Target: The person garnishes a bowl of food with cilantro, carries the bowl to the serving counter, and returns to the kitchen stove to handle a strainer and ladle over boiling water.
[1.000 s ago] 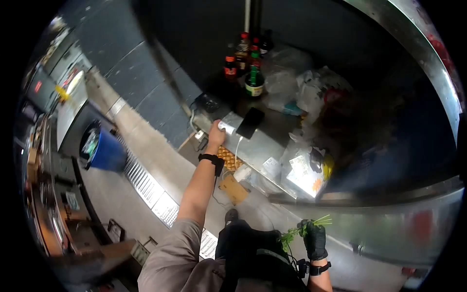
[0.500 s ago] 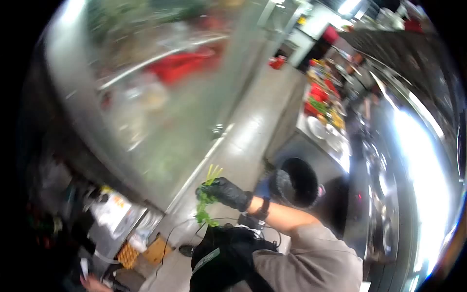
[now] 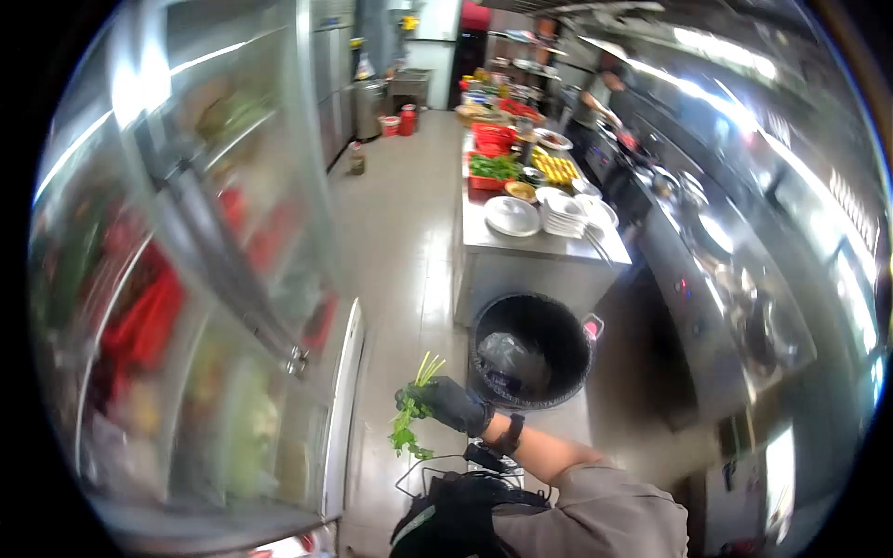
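My right hand (image 3: 441,404), in a black glove with a dark band at the wrist, is closed around a small bunch of leafy green herbs (image 3: 406,435). Pale stems stick up above the fist and the leaves hang below it. The bunch is held over the floor, to the left of a large black bin (image 3: 579,372) with a liner and some clear plastic inside. Of my left hand nothing shows.
A tall glass-doored fridge (image 3: 321,391) stands along the left. Ahead, a steel counter (image 3: 507,265) carries white plates (image 3: 512,216), a red basket of greens (image 3: 493,169) and other food. Stoves (image 3: 674,270) line the right; a person (image 3: 595,102) stands farther back.
My view has swung round toward the aisle, so the counter and bin now appear more upright and central. The herbs stay in my right hand. Boxes at lower left have left view.
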`<act>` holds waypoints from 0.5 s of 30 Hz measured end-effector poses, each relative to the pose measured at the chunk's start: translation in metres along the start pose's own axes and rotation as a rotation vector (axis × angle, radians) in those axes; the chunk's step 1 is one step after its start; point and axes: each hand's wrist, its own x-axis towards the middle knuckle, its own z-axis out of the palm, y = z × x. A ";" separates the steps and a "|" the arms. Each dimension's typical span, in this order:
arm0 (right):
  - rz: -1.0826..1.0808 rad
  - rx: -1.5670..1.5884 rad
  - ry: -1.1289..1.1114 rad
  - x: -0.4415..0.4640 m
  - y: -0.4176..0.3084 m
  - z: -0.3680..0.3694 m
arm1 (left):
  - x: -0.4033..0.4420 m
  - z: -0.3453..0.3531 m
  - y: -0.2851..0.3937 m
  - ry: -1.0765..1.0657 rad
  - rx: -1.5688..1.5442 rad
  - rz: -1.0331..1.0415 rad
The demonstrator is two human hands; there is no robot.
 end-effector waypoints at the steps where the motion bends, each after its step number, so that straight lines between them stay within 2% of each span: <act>1: -0.031 -0.023 0.022 -0.003 -0.006 -0.025 | -0.002 0.051 0.026 -0.091 0.057 -0.011; 2: -0.052 -0.046 0.046 -0.011 -0.012 -0.047 | -0.004 0.090 0.043 -0.178 0.121 -0.030; 4: -0.093 -0.075 0.145 -0.038 -0.029 -0.070 | 0.009 0.145 0.046 -0.529 0.178 0.153; 6: -0.129 -0.103 0.240 -0.066 -0.043 -0.099 | 0.001 0.201 0.068 -0.703 0.200 0.306; 7: -0.197 -0.010 0.288 -0.077 -0.038 -0.112 | 0.002 0.222 0.076 -0.779 0.257 0.343; 8: -0.267 0.090 0.338 -0.091 -0.031 -0.121 | 0.027 0.248 0.038 -0.858 0.069 0.565; 9: -0.281 0.184 0.375 -0.108 -0.030 -0.127 | 0.023 0.269 0.043 -0.919 0.039 0.500; 10: -0.298 0.150 0.485 -0.123 -0.015 -0.138 | 0.015 0.286 0.050 -0.979 0.019 0.426; 13: -0.386 0.284 0.533 -0.191 -0.022 -0.137 | 0.008 0.333 0.041 -1.201 0.114 0.546; 14: -0.351 0.427 0.635 -0.210 -0.030 -0.132 | 0.001 0.348 0.039 -1.250 0.163 0.610; 15: -0.364 0.150 0.726 -0.227 -0.008 -0.146 | -0.006 0.359 0.037 -1.306 0.181 0.645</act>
